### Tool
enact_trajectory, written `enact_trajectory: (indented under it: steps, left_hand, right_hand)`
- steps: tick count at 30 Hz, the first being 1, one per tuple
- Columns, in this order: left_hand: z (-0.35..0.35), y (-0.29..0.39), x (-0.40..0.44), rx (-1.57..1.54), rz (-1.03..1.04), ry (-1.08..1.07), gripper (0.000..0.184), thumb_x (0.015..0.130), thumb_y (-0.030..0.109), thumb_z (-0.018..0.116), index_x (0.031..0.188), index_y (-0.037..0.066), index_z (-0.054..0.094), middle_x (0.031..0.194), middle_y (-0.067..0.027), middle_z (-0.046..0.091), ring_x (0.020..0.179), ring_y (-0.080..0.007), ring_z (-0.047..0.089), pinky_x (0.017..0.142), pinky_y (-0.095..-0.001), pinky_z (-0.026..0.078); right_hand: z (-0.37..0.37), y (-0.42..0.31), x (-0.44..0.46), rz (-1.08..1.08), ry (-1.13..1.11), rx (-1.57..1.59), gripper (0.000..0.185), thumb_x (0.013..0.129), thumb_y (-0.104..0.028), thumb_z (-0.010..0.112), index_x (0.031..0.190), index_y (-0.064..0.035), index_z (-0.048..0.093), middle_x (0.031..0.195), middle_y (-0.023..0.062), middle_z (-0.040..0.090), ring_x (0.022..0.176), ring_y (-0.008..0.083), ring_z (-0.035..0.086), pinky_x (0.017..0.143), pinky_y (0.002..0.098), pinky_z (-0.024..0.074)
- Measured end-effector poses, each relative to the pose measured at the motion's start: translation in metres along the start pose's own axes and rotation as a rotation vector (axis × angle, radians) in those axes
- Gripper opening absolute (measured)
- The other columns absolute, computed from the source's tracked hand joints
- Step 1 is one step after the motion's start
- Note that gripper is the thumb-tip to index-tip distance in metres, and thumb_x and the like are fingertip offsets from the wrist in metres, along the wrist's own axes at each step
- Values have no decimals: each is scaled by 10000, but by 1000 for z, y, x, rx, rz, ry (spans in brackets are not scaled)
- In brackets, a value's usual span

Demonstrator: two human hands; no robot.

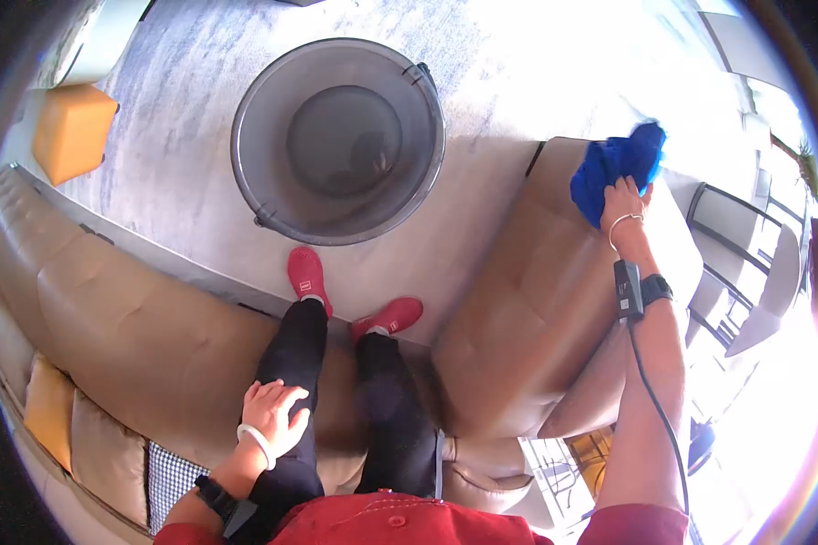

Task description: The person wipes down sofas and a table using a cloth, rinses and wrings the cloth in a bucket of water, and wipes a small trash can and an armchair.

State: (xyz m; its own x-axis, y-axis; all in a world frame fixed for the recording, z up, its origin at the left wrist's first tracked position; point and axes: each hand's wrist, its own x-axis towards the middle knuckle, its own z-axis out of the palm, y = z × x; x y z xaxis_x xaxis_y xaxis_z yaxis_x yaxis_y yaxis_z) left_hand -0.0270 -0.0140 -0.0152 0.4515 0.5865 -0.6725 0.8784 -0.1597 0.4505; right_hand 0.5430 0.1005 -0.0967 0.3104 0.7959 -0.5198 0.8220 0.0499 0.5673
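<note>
A brown sofa (pixel 509 309) flanks a grey bucket (pixel 344 141). At the sofa's far right end lies a blue cloth (pixel 600 173); the right hand (pixel 623 202) touches it, grip unclear. The left hand (pixel 271 416), loosely spread, rests on the left leg (pixel 293 350).

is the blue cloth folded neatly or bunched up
Bunched up: the blue cloth shows an uneven outline and a crumpled lump past the right hand, with no neat folded edges visible.

Rm: pale grey streaky flr (pixel 182 136), washed out by v. bright light upper R; brown leather-look seating (pixel 136 300) L & R, cushions (pixel 109 427) lower L; orange cube stool (pixel 73 133) upper L.
</note>
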Motion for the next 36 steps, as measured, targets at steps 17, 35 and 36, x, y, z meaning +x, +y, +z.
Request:
enact_trajectory:
  steps: [17,35,36]
  left_hand:
    - [-57,12,19,-19,90,-131,346,683,260,641,1006,158,568,1194,-105,476,1192,-330,351,957,-561,248]
    - [-5,111,79,-137,-344,-85,317,688,241,623,993,179,562,1110,-56,567,1197,-340,359,979,-576,210]
    - [-2,113,78,-128,-343,-84,317,688,241,623,993,179,562,1110,-56,567,1197,-340,359,979,-576,210]
  right_hand:
    - [53,10,-30,-97,-134,-65,386,836,-141,358,1203,-93,465,1314,126,380,1254,249,304,1041,556,89]
    - [37,-28,118,-530,-274,-133,335,818,-183,448,1100,-54,576,1225,130,484,1169,256,417,972,416,274]
    - [39,-24,145,-466,-389,-126,337,819,-189,457,1109,-57,569,1247,131,463,1184,268,399,974,415,271]
